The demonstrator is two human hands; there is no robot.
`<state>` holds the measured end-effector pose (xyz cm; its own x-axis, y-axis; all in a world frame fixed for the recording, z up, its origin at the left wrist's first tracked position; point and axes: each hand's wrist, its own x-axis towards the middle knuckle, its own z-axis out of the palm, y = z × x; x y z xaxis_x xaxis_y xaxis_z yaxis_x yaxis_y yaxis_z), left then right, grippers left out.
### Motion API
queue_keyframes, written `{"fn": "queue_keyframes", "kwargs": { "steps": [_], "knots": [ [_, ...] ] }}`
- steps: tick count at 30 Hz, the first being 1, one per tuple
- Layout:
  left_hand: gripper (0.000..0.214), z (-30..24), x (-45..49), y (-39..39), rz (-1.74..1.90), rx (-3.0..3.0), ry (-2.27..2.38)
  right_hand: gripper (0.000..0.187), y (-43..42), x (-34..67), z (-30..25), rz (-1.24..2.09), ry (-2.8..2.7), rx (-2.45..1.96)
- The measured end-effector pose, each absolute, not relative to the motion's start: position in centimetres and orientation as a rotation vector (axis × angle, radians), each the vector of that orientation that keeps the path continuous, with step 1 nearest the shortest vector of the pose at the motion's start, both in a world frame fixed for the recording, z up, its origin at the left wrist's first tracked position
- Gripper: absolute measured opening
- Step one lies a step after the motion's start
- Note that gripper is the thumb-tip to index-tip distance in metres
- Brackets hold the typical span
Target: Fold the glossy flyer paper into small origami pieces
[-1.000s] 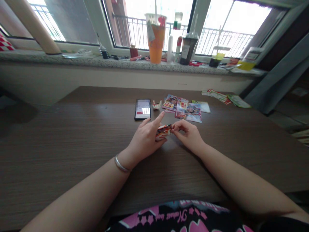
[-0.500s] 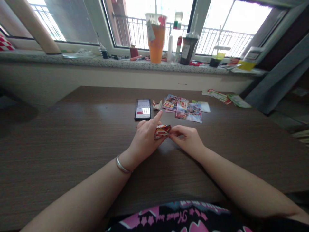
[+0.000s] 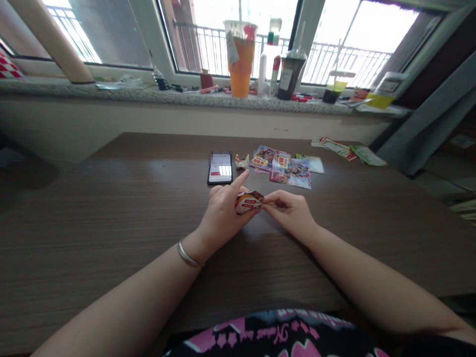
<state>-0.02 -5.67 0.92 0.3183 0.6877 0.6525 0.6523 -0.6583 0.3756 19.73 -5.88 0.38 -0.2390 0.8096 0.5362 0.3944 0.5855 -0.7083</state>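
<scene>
Between my hands is a small folded piece of printed paper (image 3: 247, 203), red, orange and white. My left hand (image 3: 225, 206) grips its left side, with the index finger stretched out forward and the thumb below. At the right tip of the paper, my right hand (image 3: 288, 209) pinches with thumb and fingertips. Part of the paper is hidden behind the left fingers. Just beyond them lies a smaller folded paper piece (image 3: 242, 161), white and red. A phone (image 3: 220, 168) with a lit screen rests left of that piece.
Printed leaflets (image 3: 290, 171) lie on the brown table (image 3: 111, 213) beyond my right hand. More paper strips (image 3: 338, 148) are near the table's far right edge. On the windowsill stand a tall cup of orange drink (image 3: 241, 64), a dark cup (image 3: 290, 74) and bottles.
The folded paper has turned slightly and looks a little more bulged between my hands. Both hands stay in nearly the same place.
</scene>
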Motion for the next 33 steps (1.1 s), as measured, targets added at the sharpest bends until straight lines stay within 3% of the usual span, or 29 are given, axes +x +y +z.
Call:
{"fn": "queue_keyframes", "kwargs": {
  "steps": [8,15,20,33],
  "knots": [
    [0.072,1.2,0.0,-5.8,1.304,2.552,1.330,0.007,-6.2,19.4,0.2,0.663,-1.742,-0.965],
    [0.059,1.1,0.0,-5.7,1.306,2.578,1.295,0.025,-5.6,19.1,-0.3,0.918,-1.568,-0.899],
    [0.030,1.6,0.0,-5.8,1.384,2.536,1.196,0.017,-5.9,19.3,0.1,0.817,-1.641,-0.928],
    [0.014,1.8,0.0,-5.7,1.406,2.479,1.052,0.008,-6.1,19.6,1.0,0.436,-1.830,-0.865]
  ]
}}
